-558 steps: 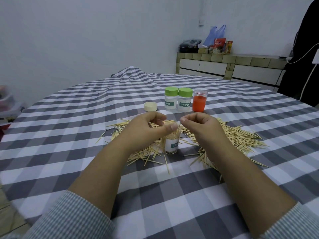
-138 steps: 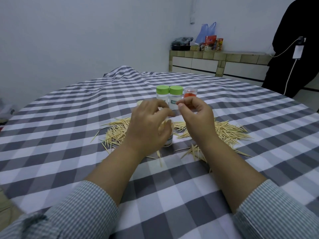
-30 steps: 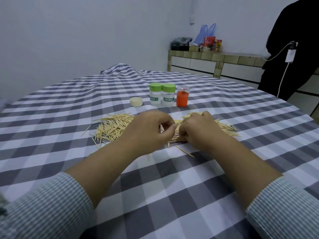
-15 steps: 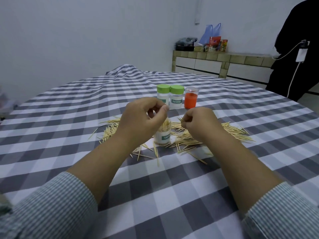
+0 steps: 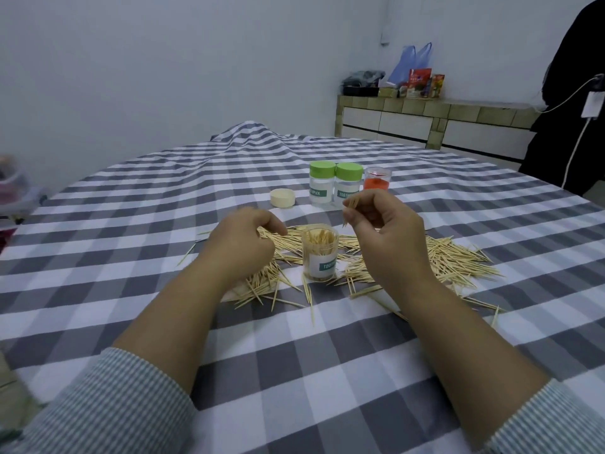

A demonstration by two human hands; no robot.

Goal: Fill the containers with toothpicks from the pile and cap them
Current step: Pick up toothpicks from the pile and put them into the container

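Observation:
An uncapped clear container with a white label stands in the middle of the toothpick pile, packed with upright toothpicks. My left hand is down on the pile just left of it, with its curled fingers pinching toothpicks there. My right hand is raised to the right of the container's mouth and pinches a few toothpicks between thumb and fingers. A loose cream cap lies behind on the left. Two green-capped containers stand side by side at the back.
A small clear container with orange contents stands right of the green-capped pair. The checked tablecloth covers the table. Stray toothpicks lie in front of the container. A person in black stands at the far right beside a tiled counter.
My left hand has dropped from above the container's mouth down to the pile on its left. My right hand has lifted from the pile with toothpicks pinched in it.

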